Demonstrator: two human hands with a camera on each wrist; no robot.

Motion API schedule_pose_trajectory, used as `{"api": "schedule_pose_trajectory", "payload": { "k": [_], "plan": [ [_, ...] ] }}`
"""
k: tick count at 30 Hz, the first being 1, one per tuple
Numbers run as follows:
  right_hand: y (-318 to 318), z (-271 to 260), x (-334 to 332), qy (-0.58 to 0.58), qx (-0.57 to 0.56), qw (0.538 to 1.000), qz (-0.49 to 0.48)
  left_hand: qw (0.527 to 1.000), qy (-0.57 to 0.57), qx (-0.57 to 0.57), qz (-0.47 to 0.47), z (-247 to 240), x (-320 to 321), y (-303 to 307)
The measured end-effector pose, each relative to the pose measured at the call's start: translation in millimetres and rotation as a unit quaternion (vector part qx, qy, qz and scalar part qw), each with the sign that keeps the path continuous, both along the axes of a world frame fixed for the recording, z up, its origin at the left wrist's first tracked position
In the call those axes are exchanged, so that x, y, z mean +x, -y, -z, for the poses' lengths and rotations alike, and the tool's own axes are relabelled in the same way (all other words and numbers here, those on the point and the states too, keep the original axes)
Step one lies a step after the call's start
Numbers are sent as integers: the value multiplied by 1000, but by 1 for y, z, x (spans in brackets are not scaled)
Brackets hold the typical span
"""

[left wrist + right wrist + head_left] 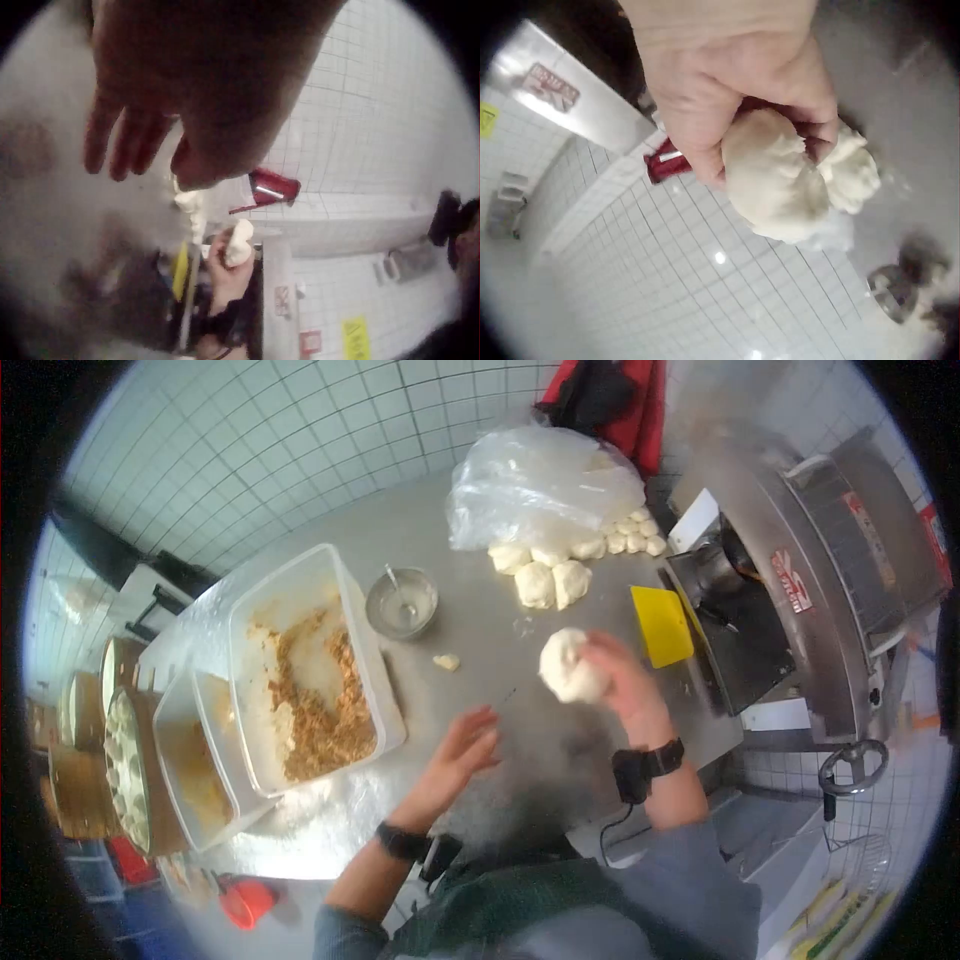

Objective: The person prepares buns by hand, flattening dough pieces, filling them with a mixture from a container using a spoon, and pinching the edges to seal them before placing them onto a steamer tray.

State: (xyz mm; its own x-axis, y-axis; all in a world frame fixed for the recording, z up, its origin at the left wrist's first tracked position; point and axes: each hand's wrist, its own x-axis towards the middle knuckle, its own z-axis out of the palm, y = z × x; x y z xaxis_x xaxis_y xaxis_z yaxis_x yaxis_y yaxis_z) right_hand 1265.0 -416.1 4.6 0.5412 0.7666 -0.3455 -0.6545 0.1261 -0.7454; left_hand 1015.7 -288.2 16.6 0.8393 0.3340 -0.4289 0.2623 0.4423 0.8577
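My right hand (632, 685) grips a pale lump of dough (572, 665) above the steel table, to the left of a yellow dough scraper (662, 626). From the right wrist view, thumb and fingers curl round the lump, whose surface is smooth with a creased side. My left hand (462, 753) hovers over the table's front part, fingers spread and holding nothing; the left wrist view shows them hanging straight. Several dough pieces (540, 584) lie beyond the held lump, partly under a clear plastic bag (545, 480). A small dough scrap (446, 661) lies beyond my left hand.
To the left stands a large plastic tub (388, 705) with brown filling, beside a smaller tub (185, 705). A metal bowl (402, 622) with a spoon is near its far corner. Bamboo steamers (80, 790) are at far left. A steel machine (800, 590) borders the right side.
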Motion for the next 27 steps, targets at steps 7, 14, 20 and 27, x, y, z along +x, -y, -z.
{"api": "schedule_pose_trajectory", "payload": {
  "k": [7, 14, 20, 27],
  "plan": [
    [17, -4, 16, 234, -141, 958, -81, 998, -5, -48, -31, 3, 26, 0],
    [-3, 22, -18, 292, -80, 887, -347, 991, -53, -96, -70, 21, 3, 3],
    [-76, 52, 82, 544, -397, 735, 81, 988, -111, 60, -87, 43, 2, 2],
    [-114, 46, 99, 454, -471, 755, -43, 756, -30, 642, 124, 27, 24, 33]
  ]
}}
